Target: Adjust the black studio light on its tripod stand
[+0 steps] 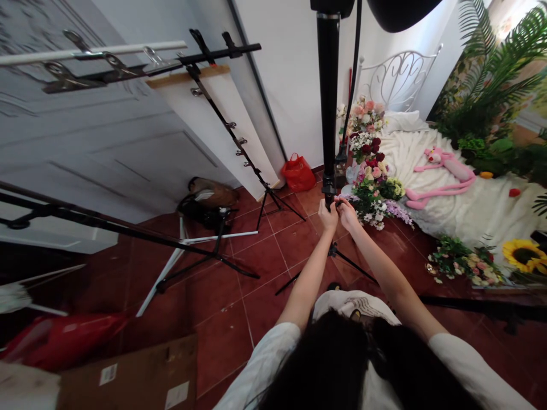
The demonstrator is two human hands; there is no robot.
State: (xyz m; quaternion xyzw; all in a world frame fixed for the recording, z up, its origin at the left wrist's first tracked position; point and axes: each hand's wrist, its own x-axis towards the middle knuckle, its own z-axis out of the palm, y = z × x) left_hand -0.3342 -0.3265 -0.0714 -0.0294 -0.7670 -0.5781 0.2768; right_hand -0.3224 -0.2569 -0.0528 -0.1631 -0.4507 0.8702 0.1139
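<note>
A black light stand [327, 102] rises upright in front of me, with a dark lamp head [401, 10] at the top edge. Low on its pole, my left hand [328, 215] is wrapped round the black shaft. Just to the right, my right hand [347, 214] has its fingers pinched at a small dark part beside the pole, perhaps a knob or a cable; it is too small to tell. Both hands nearly touch. A black cable [354, 80] hangs along the pole's right side. Below the hands, the stand's legs [352, 263] spread over the tiles.
Flowers [374, 171] stand close right of the hands, beside a bed with a white cover [431, 219] and a pink plush toy [457, 168]. Left are a clip-hung backdrop stand [226, 122], a red bag [298, 172], white stand legs [164, 273] and a cardboard box [137, 370].
</note>
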